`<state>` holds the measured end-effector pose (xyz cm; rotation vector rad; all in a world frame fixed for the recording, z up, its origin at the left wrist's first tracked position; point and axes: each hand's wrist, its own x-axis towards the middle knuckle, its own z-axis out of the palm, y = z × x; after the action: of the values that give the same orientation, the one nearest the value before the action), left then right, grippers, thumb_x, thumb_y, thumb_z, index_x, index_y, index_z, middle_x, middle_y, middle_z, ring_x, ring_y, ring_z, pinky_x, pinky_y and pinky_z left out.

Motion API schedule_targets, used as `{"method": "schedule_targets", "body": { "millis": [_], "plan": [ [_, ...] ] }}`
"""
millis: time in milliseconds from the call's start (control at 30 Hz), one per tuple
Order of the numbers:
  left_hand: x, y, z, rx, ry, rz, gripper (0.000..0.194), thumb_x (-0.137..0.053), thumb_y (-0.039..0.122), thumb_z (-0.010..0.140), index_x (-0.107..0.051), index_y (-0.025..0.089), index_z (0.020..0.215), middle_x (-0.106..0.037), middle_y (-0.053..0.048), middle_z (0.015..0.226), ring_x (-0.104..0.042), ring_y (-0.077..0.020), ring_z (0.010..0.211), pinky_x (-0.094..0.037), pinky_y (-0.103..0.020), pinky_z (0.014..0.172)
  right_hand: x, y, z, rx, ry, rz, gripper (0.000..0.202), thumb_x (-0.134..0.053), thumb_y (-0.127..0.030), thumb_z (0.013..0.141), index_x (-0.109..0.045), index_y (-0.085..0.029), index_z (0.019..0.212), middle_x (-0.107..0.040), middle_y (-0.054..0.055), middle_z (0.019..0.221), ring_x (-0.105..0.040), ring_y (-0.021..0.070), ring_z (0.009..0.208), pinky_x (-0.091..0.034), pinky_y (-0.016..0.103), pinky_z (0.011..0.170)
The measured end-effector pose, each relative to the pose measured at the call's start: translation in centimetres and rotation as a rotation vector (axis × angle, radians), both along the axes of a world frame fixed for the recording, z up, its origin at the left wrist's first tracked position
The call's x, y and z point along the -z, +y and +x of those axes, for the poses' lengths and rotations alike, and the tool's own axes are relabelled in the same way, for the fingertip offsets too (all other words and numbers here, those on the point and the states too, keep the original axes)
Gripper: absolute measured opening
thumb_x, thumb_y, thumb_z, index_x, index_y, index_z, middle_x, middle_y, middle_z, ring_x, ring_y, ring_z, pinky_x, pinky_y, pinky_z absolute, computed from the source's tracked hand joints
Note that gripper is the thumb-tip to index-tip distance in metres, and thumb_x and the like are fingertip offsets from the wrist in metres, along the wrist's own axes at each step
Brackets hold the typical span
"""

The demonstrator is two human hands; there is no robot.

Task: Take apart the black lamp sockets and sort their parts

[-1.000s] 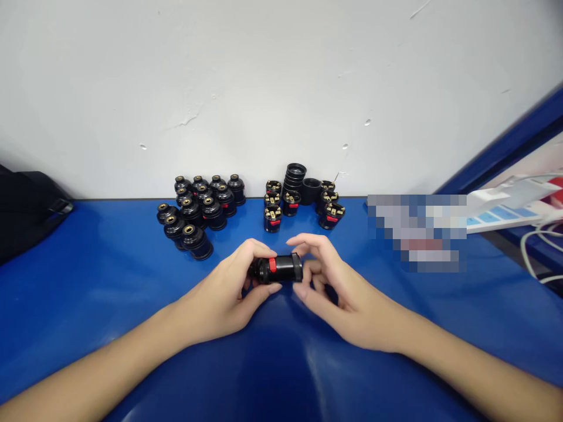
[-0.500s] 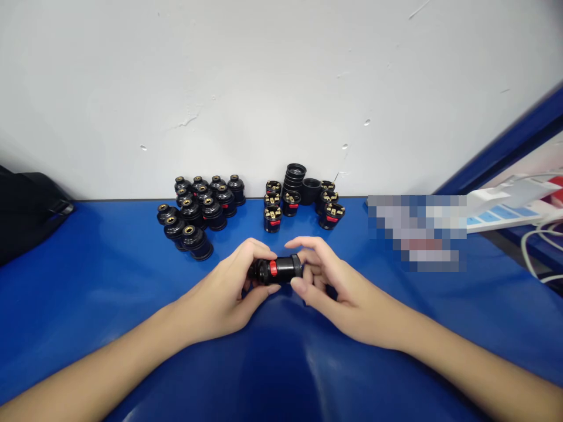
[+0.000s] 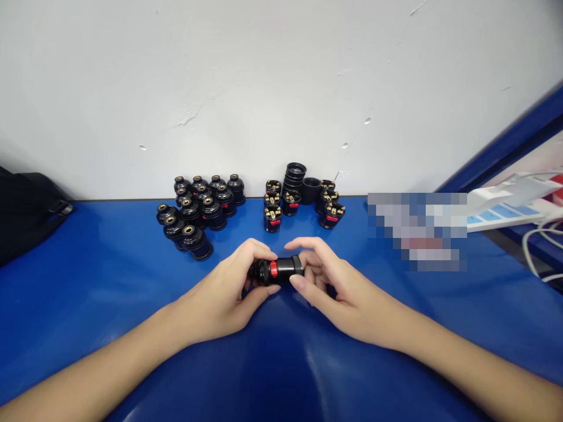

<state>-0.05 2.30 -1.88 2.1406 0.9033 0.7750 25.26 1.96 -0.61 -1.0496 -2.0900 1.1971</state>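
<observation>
A black lamp holder point(image 3: 285, 269) with a red switch lies on its side between my hands, just above the blue table. My left hand point(image 3: 233, 281) is closed around its capped left end, thumb below and fingers above. At the ridged ring on the other end is my right hand point(image 3: 332, 287), with the thumb at the lower edge and curled fingers by the end face. The right index finger arches clear above the ring. My left fingers partly cover the cap.
Several capped lamp holders point(image 3: 211, 212) stand at the back left of the blue table point(image 3: 132, 281). Several open socket cores point(image 3: 272, 218) with brass contacts stand behind my hands, beside stacked black rings point(image 3: 294, 176). A power strip point(image 3: 505, 214) is at right, a black bag point(image 3: 26, 211) at left.
My right thumb and fingers have shifted very slightly at the ring end of the lamp holder. My left hand keeps its hold in the same place.
</observation>
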Motion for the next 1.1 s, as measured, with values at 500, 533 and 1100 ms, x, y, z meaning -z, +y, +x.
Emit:
{"method": "schedule_targets", "body": {
  "millis": [500,533,1100],
  "plan": [
    [0.0,0.2,-0.1,0.011,0.002,0.008,0.032,-0.063,0.018,0.105,-0.046,0.030,0.129,-0.057,-0.002,0.123,-0.057,-0.0122,0.085,-0.049,-0.027,0.072,0.2,0.0,0.2,0.013,-0.037,-0.026,0.051,-0.064,-0.038,0.105,-0.035,-0.032,0.147,-0.055,-0.005,0.085,-0.054,0.0135,0.063,-0.049,0.025,0.054],
    [-0.1,0.2,-0.1,0.016,0.001,0.011,0.032,-0.063,0.017,0.105,-0.046,0.030,0.129,-0.057,-0.001,0.122,-0.057,-0.0123,0.086,-0.049,-0.027,0.072,0.2,0.0,0.2,0.014,-0.033,-0.026,0.045,-0.059,-0.041,0.107,-0.038,-0.030,0.145,-0.055,-0.005,0.082,-0.055,0.0145,0.065,-0.050,0.027,0.056],
    [0.1,0.3,-0.1,0.020,0.002,0.014,0.031,-0.063,0.019,0.105,-0.046,0.030,0.129,-0.057,-0.003,0.122,-0.059,-0.0147,0.090,-0.050,-0.029,0.073,1.2,0.3,0.4,0.028,0.108,0.041,0.029,-0.063,-0.033,0.107,-0.052,-0.034,0.134,-0.069,0.002,0.115,-0.066,0.0163,0.083,-0.064,0.037,0.084]
  ]
}}
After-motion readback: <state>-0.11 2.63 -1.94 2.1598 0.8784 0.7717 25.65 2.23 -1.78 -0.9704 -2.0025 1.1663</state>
